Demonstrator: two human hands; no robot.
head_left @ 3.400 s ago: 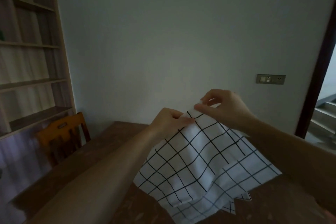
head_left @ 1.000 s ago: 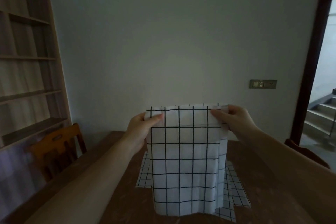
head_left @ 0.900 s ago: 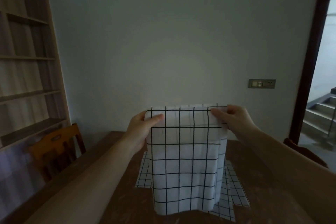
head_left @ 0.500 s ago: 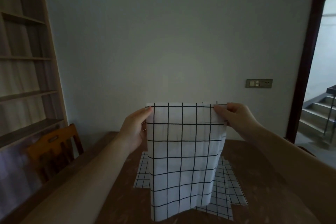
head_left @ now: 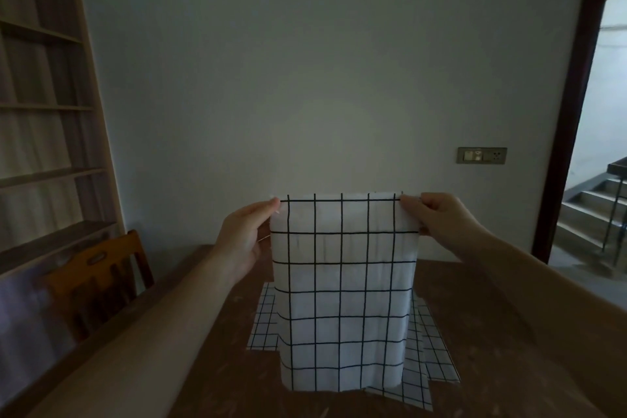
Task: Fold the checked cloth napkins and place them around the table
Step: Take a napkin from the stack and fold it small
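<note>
Napkin held up by its top corners, ready for the next fold.

Left hand [head_left: 242, 241] pinches the top left corner of the checked napkin [head_left: 344, 285]; right hand [head_left: 437, 220] pinches the top right, each grip clamped on cloth. The napkin hangs upright over the wooden surface [head_left: 492, 332], its hem just above more checked napkins [head_left: 431, 363] lying flat at 6 o'clock of it. Chair [head_left: 98, 282] at 9 o'clock. To do this step well, I judge: keep the top edge taut and level, match the grid lines at both corners, lower hem-first so the layers don't skew, then crease flat on bare wood.
</note>
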